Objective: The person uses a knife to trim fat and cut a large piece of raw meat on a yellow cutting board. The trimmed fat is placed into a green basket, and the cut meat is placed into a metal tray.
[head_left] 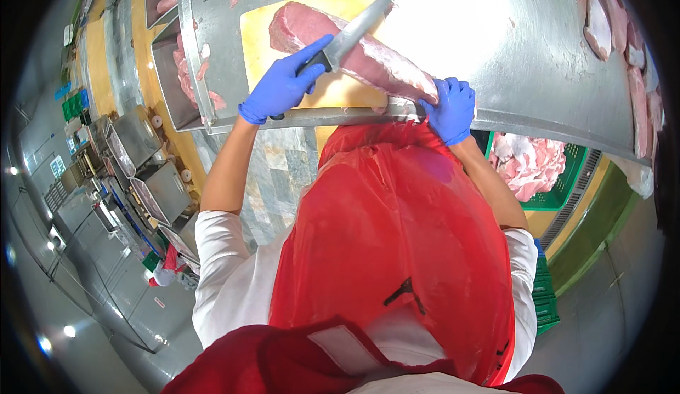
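the left hand [287, 86] grips a knife [363, 27] by its black handle, the blade slanting far right over a long piece of meat [386, 66]. the meat lies across a yellow cutting board [258, 58] on the counter [221, 61]; the right hand [452, 111] holds its near right end.

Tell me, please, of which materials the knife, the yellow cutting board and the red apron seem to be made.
Knife: smooth steel blade, judging by its silvery sheen; the black handle, partly covered, could be plastic.

Yellow cutting board: probably plastic; its colour is even and no wood grain shows.

Red apron: apparently thin, glossy plastic, given its shiny wrinkles.
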Demonstrator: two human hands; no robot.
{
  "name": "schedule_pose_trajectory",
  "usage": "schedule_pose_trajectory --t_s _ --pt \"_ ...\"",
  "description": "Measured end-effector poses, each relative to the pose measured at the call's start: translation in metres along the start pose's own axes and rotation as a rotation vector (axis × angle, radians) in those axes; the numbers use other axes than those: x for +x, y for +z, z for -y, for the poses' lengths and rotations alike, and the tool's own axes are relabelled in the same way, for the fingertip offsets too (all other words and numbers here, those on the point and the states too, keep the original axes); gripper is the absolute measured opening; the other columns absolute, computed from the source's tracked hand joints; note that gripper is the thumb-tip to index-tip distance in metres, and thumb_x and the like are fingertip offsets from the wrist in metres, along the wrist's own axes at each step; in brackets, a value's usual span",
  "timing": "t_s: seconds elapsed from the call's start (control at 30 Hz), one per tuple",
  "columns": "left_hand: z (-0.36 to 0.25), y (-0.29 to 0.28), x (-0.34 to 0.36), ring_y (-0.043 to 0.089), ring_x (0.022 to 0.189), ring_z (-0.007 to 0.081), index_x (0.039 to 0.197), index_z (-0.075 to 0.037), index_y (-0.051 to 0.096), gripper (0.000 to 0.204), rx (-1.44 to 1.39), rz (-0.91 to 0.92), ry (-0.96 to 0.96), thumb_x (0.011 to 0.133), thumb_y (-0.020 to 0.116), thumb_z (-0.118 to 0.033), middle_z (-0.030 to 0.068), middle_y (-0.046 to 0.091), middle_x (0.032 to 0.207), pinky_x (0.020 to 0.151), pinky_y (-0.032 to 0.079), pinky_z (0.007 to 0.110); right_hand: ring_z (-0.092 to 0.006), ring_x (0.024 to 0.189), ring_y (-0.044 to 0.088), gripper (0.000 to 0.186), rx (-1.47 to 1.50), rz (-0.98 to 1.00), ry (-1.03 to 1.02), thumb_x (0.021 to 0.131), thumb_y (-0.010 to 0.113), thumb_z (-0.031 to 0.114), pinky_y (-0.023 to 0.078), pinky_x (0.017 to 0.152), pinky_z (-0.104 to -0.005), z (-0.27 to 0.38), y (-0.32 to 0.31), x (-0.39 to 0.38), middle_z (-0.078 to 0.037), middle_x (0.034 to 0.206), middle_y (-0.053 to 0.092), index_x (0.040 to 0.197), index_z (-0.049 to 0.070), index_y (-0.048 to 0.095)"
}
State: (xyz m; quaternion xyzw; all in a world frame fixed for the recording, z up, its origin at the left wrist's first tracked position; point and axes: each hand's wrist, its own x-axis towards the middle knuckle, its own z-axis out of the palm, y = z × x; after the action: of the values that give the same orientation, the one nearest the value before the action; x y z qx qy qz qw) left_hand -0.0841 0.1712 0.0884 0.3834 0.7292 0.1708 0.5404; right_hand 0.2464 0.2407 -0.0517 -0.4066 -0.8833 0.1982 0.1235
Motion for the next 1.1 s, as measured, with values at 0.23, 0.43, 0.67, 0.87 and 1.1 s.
schedule_pose_trajectory --t_s 0.23,0.43,0.67,0.87,1.1 --pt "0.008 0.007 0.010 0.052 0.063 0.0105 0.151 -0.026 0.046 0.053 0.125 0.035 0.087 0.099 0.057 -0.023 0.0028 0.058 0.072 0.065 0.049 0.029 -0.0317 0.094 0.054 0.050 -0.019 -0.032 0.020 0.068 0.083 0.032 0.041 0.081 -0.0453 0.002 0.005 -0.007 -0.010 0.100 0.058 0.109 0.012 0.062" --pt "0.029 -0.003 -0.008 0.049 0.062 0.0090 0.151 -0.025 0.046 0.054 0.143 0.042 0.092 0.099 0.058 -0.022 0.0006 0.054 0.070 0.063 0.047 0.028 -0.0319 0.095 0.054 0.052 -0.040 -0.054 0.017 0.068 0.083 0.033 0.042 0.082 -0.0454 0.000 0.007 -0.009 -0.009 0.100 0.058 0.110 0.012 0.062" --pt "0.079 -0.020 -0.065 0.047 0.054 0.0053 0.152 -0.019 0.046 0.052 -0.065 0.030 -0.043 0.100 0.058 -0.020 -0.0007 0.056 0.069 0.049 0.041 0.024 -0.0372 0.101 0.057 0.062 0.184 0.071 0.021 0.061 0.088 0.035 0.046 0.089 -0.0480 -0.030 -0.006 0.030 -0.013 0.108 0.061 0.112 0.009 0.063" --pt "0.154 -0.012 -0.083 0.048 0.050 0.0066 0.137 -0.004 0.054 0.039 -0.444 -0.481 -0.019 0.102 0.056 -0.022 0.0008 0.055 0.065 0.043 0.038 0.023 -0.0406 0.115 0.053 0.073 0.058 -0.164 0.067 0.068 0.083 0.034 0.044 0.098 -0.0520 -0.002 0.008 0.064 -0.020 0.127 0.056 0.132 0.010 0.057" --pt "0.169 -0.063 0.008 0.050 0.055 0.0084 0.122 -0.007 0.056 0.027 -0.392 -0.386 0.132 0.104 0.053 -0.027 0.0013 0.055 0.070 0.050 0.043 0.025 -0.0431 0.146 0.025 0.087 0.022 0.003 -0.009 0.075 0.077 0.045 0.020 0.113 -0.0662 0.070 0.061 0.081 -0.022 0.157 0.029 0.150 0.016 0.042"
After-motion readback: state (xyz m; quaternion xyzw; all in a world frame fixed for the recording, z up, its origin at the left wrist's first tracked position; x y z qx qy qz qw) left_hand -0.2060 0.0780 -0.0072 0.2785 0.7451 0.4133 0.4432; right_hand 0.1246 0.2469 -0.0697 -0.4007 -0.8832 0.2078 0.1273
